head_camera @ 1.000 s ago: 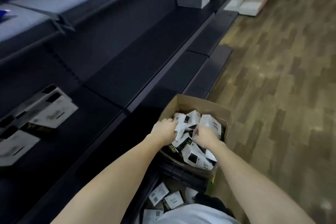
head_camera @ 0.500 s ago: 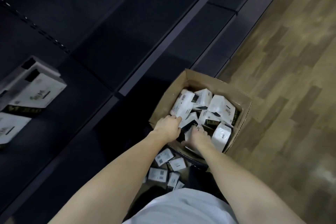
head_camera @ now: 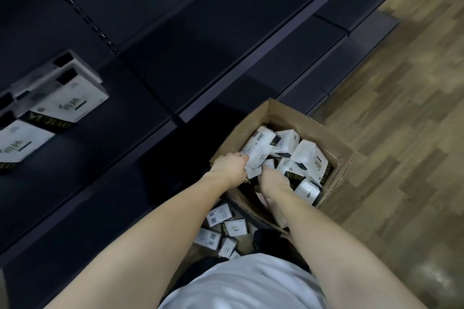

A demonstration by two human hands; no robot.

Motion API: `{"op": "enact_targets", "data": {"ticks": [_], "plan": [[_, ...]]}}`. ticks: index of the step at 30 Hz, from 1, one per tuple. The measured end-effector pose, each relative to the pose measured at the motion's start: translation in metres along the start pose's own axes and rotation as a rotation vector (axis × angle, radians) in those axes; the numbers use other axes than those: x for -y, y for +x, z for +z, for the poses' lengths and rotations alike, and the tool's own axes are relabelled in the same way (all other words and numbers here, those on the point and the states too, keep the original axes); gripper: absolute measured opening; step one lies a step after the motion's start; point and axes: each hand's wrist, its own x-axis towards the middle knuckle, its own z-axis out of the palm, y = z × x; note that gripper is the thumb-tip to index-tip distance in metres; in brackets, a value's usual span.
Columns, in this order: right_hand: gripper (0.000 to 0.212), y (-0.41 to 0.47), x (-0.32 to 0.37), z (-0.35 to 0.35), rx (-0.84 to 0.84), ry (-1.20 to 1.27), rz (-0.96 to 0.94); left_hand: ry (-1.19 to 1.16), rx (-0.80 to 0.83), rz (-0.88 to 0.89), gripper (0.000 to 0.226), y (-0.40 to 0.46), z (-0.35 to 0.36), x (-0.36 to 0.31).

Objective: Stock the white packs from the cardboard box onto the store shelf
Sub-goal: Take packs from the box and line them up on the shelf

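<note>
At the left end of the dark store shelf (head_camera: 105, 163), white packs (head_camera: 67, 100) already lie stacked, their printed faces turned up; the stack runs off the left edge of the view. The shelf board to their right is bare as far as its front lip, and a lower shelf (head_camera: 251, 40) steps out beyond it toward the wooden floor (head_camera: 401, 133).

Beside the shelf's front edge the open cardboard box (head_camera: 336, 148) stands on the floor, tilted, with loose white packs heaped inside it. The left hand (head_camera: 229, 168) reaches over the box's near left rim and its fingers are closed on the lower end of one long white pack (head_camera: 258, 148) that lies along the box's left wall. The right hand (head_camera: 275, 180) is pushed down among the packs just right of it, touching them; its fingers are buried, so I cannot tell whether they grip anything.

Below the box, between the forearms, more small packs (head_camera: 221, 228) lie scattered in what looks like a second container.
</note>
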Motion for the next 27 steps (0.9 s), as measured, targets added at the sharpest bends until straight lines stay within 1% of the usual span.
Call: {"op": "enact_targets", "data": {"ticks": [3,6,8,13,16,18,19,20,22,25,27], "plan": [[0.054,-0.008,0.004,-0.043,-0.038,0.17,0.013,-0.007,-0.016,-0.018,0.036,-0.002,-0.016,0.0],[0.051,-0.012,0.006,-0.083,-0.074,0.376,0.02,-0.039,-0.042,-0.023,0.031,-0.005,-0.035,-0.002],[0.048,-0.018,0.008,-0.108,-0.12,0.49,0.009,-0.095,-0.059,-0.022,0.032,-0.006,-0.046,-0.002],[0.044,-0.038,0.021,-0.156,-0.268,0.666,-0.032,-0.196,-0.122,-0.009,0.061,-0.011,-0.075,-0.007],[0.042,-0.051,0.035,-0.18,-0.27,0.789,-0.02,-0.177,-0.189,0.003,0.074,-0.015,-0.087,-0.009],[0.037,-0.057,0.044,-0.195,-0.249,0.931,-0.02,-0.152,-0.277,-0.003,0.089,-0.018,-0.091,-0.011],[0.038,-0.058,0.049,-0.201,-0.242,1.005,-0.017,-0.144,-0.334,-0.013,0.092,-0.02,-0.093,-0.011],[0.042,-0.06,0.053,-0.208,-0.231,1.065,-0.015,-0.137,-0.396,-0.028,0.091,-0.022,-0.096,-0.012],[0.046,-0.067,0.067,-0.219,-0.206,1.124,-0.047,-0.14,-0.516,-0.063,0.076,-0.028,-0.106,-0.011],[0.031,-0.079,0.089,-0.232,-0.173,1.114,-0.107,-0.2,-0.636,-0.12,0.056,-0.038,-0.124,0.001],[0.031,-0.085,0.103,-0.239,-0.151,1.063,-0.11,-0.261,-0.672,-0.177,0.05,-0.046,-0.138,0.014]]}}
